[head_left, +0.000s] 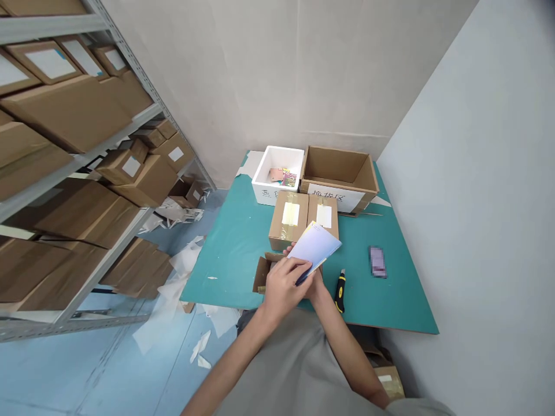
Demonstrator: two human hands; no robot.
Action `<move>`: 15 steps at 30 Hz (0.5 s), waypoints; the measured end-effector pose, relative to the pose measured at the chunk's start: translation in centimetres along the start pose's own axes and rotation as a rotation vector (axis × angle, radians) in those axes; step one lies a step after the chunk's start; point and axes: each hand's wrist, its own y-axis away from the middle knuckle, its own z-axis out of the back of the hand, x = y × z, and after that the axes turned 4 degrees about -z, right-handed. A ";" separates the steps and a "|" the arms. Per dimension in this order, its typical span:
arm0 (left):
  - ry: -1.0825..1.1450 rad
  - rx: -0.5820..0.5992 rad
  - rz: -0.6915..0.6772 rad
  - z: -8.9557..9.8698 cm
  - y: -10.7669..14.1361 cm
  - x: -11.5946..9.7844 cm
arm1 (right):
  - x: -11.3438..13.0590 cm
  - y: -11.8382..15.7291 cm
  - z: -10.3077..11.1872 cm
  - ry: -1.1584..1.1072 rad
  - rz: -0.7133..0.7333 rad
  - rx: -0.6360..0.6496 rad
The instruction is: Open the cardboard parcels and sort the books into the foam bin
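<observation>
A flat, pale blue-lilac booklet or thin box (pixel 314 247) with a yellowish edge is held tilted above the table's near edge; I cannot tell which of the two it is. My left hand (pixel 284 283) grips its near left side, fingers pressed on its face. My right hand (pixel 314 286) supports it from below and is mostly hidden behind it. Under the hands stands an open small cardboard box (pixel 261 274) with its flap up; its contents are largely covered. Just right of my right hand lies a black and yellow utility knife (pixel 340 293).
Two taped cartons (pixel 288 216) with labels stand beyond the hands. Behind them are a white foam box (pixel 266 193) holding small colourful packets and a larger open carton (pixel 373 179). A blurred phone (pixel 377 262) lies right on the green table (pixel 234 231). Shelving (pixel 125 231) with boxes rises left.
</observation>
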 end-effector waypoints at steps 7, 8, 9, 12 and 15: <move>-0.026 -0.072 0.076 1.5 -0.4 1.7 | 1.3 0.1 1.5 -0.146 0.003 -0.195; 0.062 -0.121 0.162 2.0 -0.8 2.2 | 1.8 0.2 1.5 -0.148 0.011 -0.195; 0.142 -0.175 0.238 2.5 -1.1 3.0 | 2.3 0.3 1.4 -0.148 0.019 -0.182; 0.315 -0.336 0.392 3.6 -2.1 5.6 | 4.0 1.1 0.5 -0.096 0.048 -0.150; 0.562 -0.366 0.568 3.9 -2.7 8.2 | 4.7 2.5 -1.3 0.096 0.144 -0.186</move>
